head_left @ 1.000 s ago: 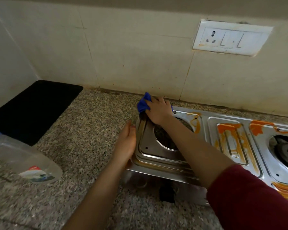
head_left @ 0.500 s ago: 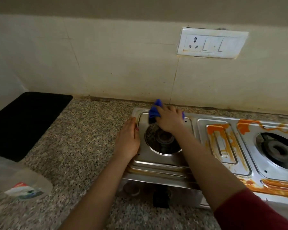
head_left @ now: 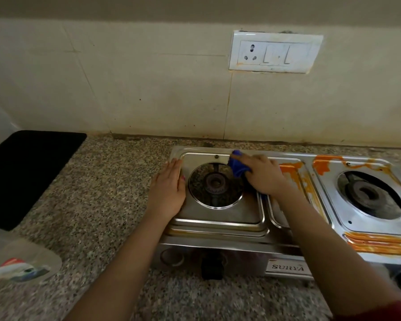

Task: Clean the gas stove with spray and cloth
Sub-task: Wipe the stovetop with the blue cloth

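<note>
A steel gas stove (head_left: 220,218) stands on the granite counter, with orange smears across its middle panel (head_left: 292,174) and around its right burner (head_left: 368,195). My right hand (head_left: 264,176) grips a blue cloth (head_left: 237,166) and presses it on the stove top at the right rim of the left burner (head_left: 214,184). My left hand (head_left: 169,187) lies flat with straight fingers on the stove's left edge. The clear spray bottle (head_left: 21,262) lies blurred at the lower left, apart from both hands.
A black mat (head_left: 26,172) lies on the counter (head_left: 97,205) at the left. A tiled wall with a white switch plate (head_left: 276,52) rises right behind the stove. A black knob (head_left: 212,266) sticks out of the stove's front.
My right hand has slid the cloth from the stove's back left corner rightward, past the left burner. My left hand stayed on the left edge. The view shifted, so the stove sits further left.
</note>
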